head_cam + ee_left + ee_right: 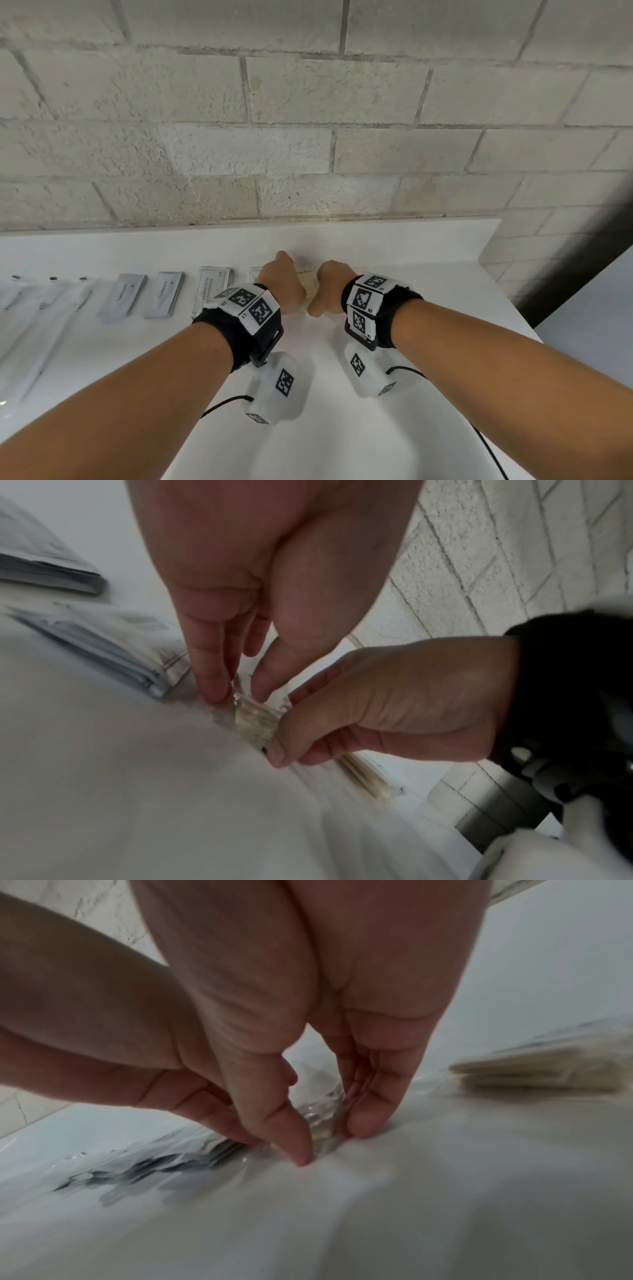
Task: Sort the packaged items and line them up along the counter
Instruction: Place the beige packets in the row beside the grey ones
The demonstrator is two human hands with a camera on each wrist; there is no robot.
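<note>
A clear-wrapped beige bath soap packet (306, 277) lies on the white counter (428, 274), near the back wall. My left hand (287, 291) and right hand (325, 291) both hold it from either side. In the left wrist view the left hand (240, 696) pinches the soap packet (255, 721) between fingertips and thumb, while the right hand (377, 710) grips its other end. In the right wrist view the right hand (330, 1139) has thumb and fingers down around the soap packet (316, 1115). Most of the packet is hidden under my hands.
Left of my hands runs a row: shampoo-with-conditioner sachets (212, 287), two grey toothpaste packs (164, 294) (122, 298), then wrapped toothbrushes (41, 308). A stack of soap packets (541, 1069) lies just right of my right hand. The counter ends at a right edge (513, 308).
</note>
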